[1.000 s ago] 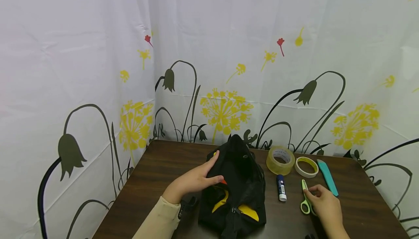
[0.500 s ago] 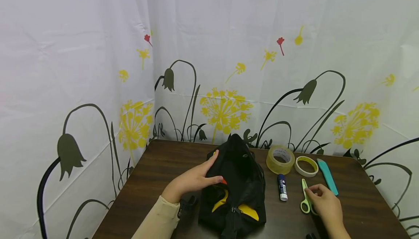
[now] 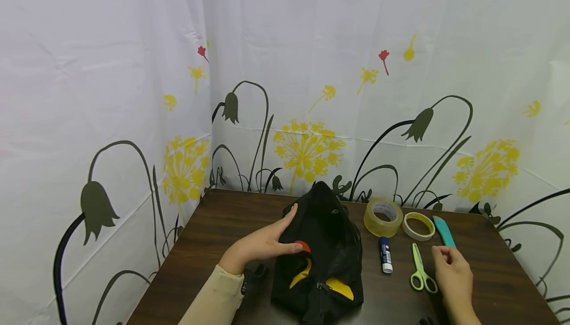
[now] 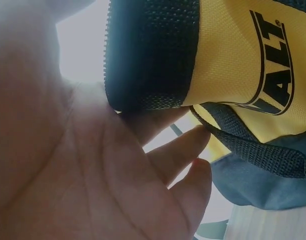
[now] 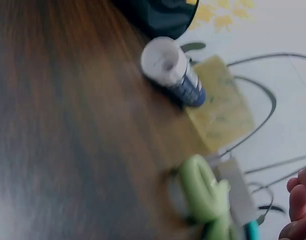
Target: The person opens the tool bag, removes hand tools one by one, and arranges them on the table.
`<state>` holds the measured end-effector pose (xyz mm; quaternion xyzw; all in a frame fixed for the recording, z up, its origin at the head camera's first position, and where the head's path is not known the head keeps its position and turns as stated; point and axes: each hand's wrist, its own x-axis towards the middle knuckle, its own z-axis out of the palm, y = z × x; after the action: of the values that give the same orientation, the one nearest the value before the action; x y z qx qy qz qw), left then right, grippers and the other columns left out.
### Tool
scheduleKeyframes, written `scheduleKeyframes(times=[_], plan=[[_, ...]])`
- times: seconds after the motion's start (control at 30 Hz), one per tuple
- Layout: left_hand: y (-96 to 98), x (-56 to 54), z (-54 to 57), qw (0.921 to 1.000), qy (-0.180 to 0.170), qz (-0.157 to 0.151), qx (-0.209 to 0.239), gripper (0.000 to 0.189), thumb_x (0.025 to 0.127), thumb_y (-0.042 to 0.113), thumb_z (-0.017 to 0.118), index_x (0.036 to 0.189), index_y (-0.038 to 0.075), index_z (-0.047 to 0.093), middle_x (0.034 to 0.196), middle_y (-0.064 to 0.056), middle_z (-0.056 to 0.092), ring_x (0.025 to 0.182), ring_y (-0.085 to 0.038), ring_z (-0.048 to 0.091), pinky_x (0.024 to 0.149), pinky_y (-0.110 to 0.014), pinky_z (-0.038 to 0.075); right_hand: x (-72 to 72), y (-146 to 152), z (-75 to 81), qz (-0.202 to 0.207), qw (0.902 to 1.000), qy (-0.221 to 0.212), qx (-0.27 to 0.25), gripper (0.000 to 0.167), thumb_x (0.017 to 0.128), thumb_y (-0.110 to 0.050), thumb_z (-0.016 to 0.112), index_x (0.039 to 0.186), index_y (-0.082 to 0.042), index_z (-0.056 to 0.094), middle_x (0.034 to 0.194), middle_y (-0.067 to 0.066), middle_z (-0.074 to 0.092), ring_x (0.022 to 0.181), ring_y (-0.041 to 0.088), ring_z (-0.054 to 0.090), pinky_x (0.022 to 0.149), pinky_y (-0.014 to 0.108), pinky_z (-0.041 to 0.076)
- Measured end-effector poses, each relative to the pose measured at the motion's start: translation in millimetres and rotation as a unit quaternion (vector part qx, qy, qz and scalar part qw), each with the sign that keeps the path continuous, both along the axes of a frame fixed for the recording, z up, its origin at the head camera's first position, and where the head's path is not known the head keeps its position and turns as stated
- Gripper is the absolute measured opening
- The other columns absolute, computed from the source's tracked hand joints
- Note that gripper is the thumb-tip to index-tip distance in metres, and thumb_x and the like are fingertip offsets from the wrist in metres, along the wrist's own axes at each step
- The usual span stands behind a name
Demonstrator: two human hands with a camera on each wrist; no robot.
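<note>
A black and yellow fabric zip bag (image 3: 329,260) stands with its mouth gaping in the head view. My left hand (image 3: 260,247) holds its left side, with the zipper edge between thumb and fingers; the left wrist view shows yellow cloth (image 4: 228,55) with black letters. Pale green scissors (image 3: 417,260) lie right of the bag, points away from me. Just right of them is my right hand (image 3: 455,278), fingers loosely bent and nothing visible in them. Its fingertips overlap the near end of a slim teal tool (image 3: 444,233) like a box cutter.
A blue and white glue stick (image 3: 386,255) lies between bag and scissors. Behind stand a clear tape roll (image 3: 377,227) and a narrow white tape roll (image 3: 418,236). A small black thing (image 3: 426,321) shows at the bottom edge. A flower-print curtain (image 3: 356,68) hangs behind the table (image 3: 494,275).
My right hand has let go of the scissors and moved a little to the right, leaving them on the table. The left hand stays on the bag.
</note>
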<state>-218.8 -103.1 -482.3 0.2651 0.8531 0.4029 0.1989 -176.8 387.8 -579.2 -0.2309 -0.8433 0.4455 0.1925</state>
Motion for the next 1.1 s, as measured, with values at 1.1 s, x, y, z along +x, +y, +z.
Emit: scheduleKeyframes(times=[1.1], plan=[[1.5, -1.2, -2.8, 0.9999, 0.000, 0.012, -0.011, 0.111, 0.100, 0.070, 0.066, 0.176, 0.036, -0.007, 0.185, 0.001, 0.006, 0.168, -0.030, 0.026, 0.132, -0.060, 0.032, 22.5, -149, 126.8, 0.520, 0.8494, -0.021, -0.086, 0.031, 0.113, -0.030, 0.064, 0.132, -0.006, 0.060, 0.096, 0.018, 0.064, 0.079, 0.034, 0.064, 0.068, 0.033, 0.057]])
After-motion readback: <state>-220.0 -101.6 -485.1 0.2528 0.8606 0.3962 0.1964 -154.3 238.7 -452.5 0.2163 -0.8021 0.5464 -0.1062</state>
